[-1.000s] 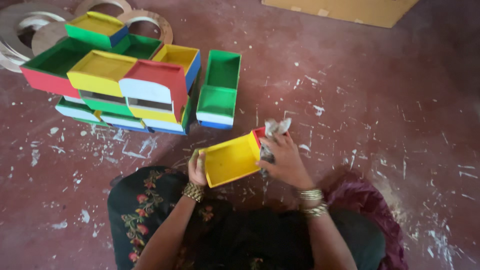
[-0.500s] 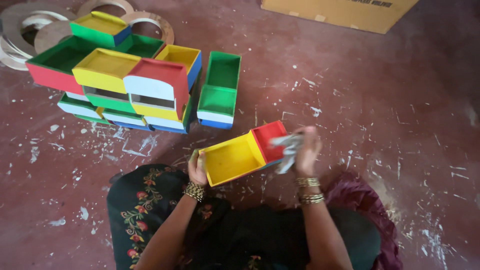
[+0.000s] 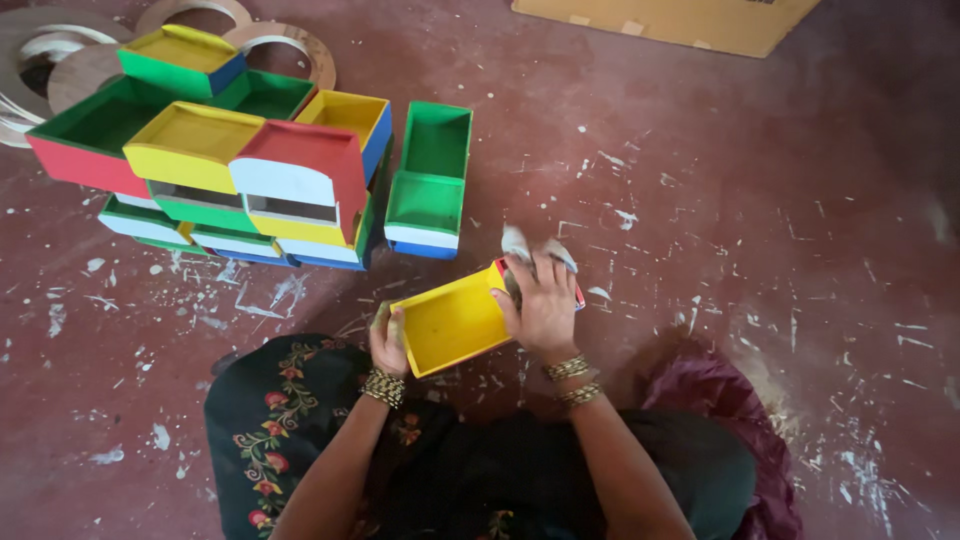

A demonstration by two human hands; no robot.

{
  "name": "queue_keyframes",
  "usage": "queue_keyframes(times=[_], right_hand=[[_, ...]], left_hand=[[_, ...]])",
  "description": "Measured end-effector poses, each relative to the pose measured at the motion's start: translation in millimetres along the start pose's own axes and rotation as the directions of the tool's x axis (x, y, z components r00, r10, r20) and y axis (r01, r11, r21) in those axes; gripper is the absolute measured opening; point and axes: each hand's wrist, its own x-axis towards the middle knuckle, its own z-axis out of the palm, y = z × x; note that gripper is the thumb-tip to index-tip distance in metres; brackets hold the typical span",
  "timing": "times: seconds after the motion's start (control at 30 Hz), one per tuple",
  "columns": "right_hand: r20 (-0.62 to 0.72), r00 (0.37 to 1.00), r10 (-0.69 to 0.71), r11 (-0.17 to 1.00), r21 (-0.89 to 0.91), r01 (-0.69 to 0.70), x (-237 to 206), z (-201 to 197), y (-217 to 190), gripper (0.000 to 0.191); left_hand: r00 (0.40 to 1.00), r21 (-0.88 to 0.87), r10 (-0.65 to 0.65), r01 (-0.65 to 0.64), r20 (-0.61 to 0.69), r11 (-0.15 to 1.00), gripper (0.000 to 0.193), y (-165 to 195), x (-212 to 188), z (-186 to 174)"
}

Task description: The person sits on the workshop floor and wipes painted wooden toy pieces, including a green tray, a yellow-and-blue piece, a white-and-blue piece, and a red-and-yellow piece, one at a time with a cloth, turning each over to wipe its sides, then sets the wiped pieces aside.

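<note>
A yellow open box (image 3: 450, 322) with a red section at its right end is tilted up over my lap. My left hand (image 3: 388, 340) grips its left edge. My right hand (image 3: 543, 305) presses a crumpled grey-white cloth (image 3: 520, 247) against the box's right end and covers most of the red part. Both wrists wear gold bangles.
A pile of painted boxes in red, yellow, green and blue (image 3: 215, 170) stands on the spattered red floor (image 3: 750, 250) ahead left, with two green boxes (image 3: 430, 180) beside it. Wooden rings (image 3: 60, 60) lie far left. A flat cardboard sheet (image 3: 660, 20) lies at the top.
My right hand swung out to the right with the cloth, baring the red section, then came back onto the box's right end. The left hand kept its grip.
</note>
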Motion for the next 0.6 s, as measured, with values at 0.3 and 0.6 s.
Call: queue_keyframes(times=[0.3,0.6], right_hand=[[0.166,0.675,0.719,0.363,0.738,-0.568,-41.0,34.8,107.6,0.033],[0.208,0.927,0.312,0.885,0.292,-0.364,-38.5,35.4,102.5,0.061]], left_hand=[[0.997,0.107,0.079,-0.078,-0.001,0.991,0.032,1.2,-1.0,1.4],[0.999,0.022,0.024,-0.023,-0.026,0.999,0.031,-4.9,-2.5,-0.2]])
